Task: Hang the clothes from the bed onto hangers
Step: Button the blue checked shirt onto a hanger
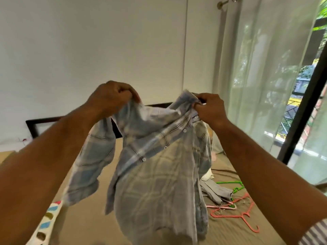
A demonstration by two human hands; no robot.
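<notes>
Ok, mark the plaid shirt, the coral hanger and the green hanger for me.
plaid shirt (159, 174): head view, on the hanging body below the button row.
coral hanger (230, 216): head view, on its straight bar.
green hanger (238, 188): head view, on its thick shoulder.

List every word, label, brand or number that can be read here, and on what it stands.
None: no text can be read.
The plaid shirt, gripped by the left hand and right hand, shows no label.
The cloth at lower left bears coloured shapes, not letters.
</notes>
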